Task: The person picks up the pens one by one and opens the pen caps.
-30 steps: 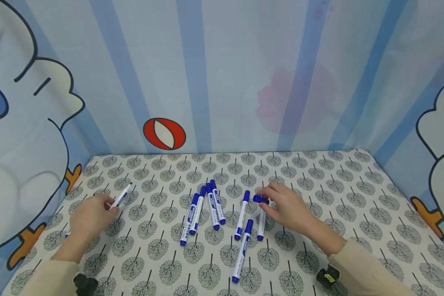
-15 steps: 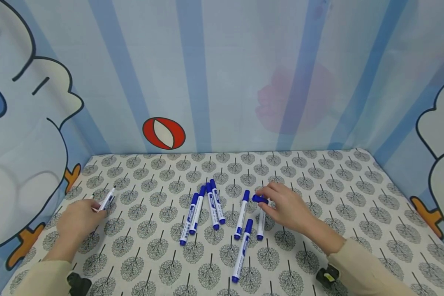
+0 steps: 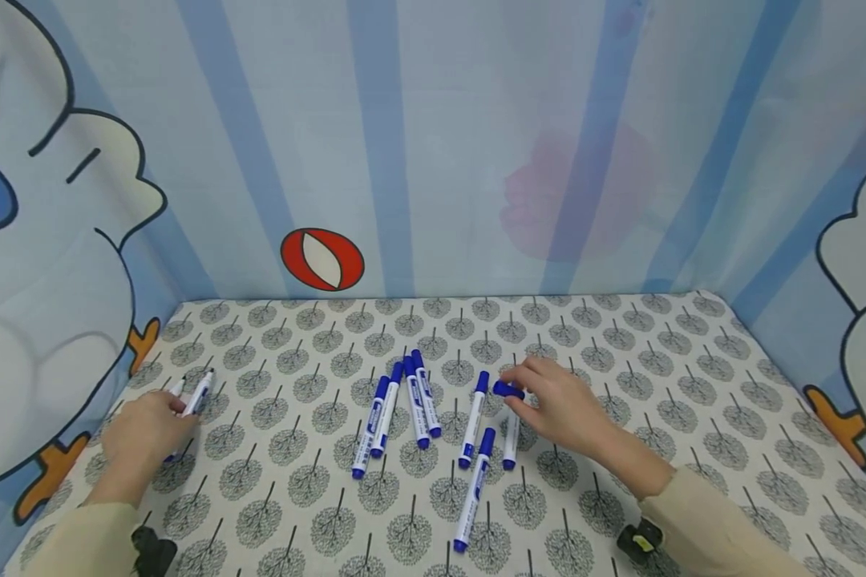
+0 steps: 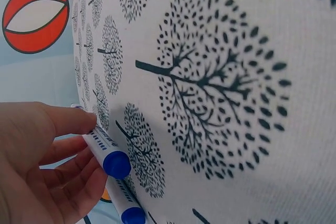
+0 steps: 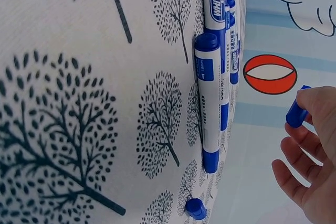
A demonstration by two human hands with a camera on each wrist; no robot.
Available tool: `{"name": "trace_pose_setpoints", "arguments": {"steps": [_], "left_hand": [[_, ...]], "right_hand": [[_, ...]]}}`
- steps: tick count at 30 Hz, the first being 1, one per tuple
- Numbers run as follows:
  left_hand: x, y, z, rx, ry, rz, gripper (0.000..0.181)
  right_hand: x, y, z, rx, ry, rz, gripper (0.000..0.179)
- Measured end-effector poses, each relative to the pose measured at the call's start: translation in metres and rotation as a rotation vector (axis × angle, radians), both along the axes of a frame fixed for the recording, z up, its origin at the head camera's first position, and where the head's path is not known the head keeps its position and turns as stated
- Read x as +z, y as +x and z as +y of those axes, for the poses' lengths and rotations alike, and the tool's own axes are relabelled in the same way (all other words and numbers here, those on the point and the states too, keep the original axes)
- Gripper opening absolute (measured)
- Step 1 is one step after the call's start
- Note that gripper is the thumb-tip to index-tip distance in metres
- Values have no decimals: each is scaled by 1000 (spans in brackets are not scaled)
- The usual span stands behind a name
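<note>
My left hand (image 3: 147, 429) pinches a white whiteboard marker (image 3: 199, 393) low over the cloth at the left; its dark tip is bare and points away. Close beside it lies a second uncapped marker (image 3: 176, 389), partly hidden by the hand. In the left wrist view, the thumb and fingers hold the marker body (image 4: 100, 142), with its blue end toward the camera. At the right, my right hand (image 3: 559, 401) holds a blue marker cap (image 3: 507, 389) between thumb and fingers. Under that hand lies a marker (image 3: 511, 441), its far end hidden.
Several blue-capped markers (image 3: 386, 409) lie in the middle of the tree-patterned cloth (image 3: 296, 497). Two more, a marker (image 3: 473, 421) and a nearer marker (image 3: 472, 497), lie left of my right hand. A short blue piece (image 5: 196, 209) shows in the right wrist view. A striped curtain (image 3: 447, 160) stands behind.
My left hand has moved left and lower with the uncapped marker, bringing it alongside the other uncapped one. The right hand with the cap has stayed in place.
</note>
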State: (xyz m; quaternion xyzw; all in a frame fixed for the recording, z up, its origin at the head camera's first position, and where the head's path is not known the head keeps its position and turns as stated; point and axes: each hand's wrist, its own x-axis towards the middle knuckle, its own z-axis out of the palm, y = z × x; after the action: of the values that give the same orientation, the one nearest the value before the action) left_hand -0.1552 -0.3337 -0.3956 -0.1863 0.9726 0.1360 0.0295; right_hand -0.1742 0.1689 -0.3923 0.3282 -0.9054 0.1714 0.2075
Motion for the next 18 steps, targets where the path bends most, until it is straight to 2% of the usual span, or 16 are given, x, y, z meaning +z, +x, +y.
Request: {"name": "trace_pose_setpoints", "arguments": {"steps": [10, 18], "left_hand": [[0, 0, -3, 10, -7, 1, 23], [-2, -1, -6, 15, -17, 0, 25]], "right_hand": [[-3, 1, 0, 1, -4, -19, 27], [-1, 1, 0, 14, -8, -30, 28]]}}
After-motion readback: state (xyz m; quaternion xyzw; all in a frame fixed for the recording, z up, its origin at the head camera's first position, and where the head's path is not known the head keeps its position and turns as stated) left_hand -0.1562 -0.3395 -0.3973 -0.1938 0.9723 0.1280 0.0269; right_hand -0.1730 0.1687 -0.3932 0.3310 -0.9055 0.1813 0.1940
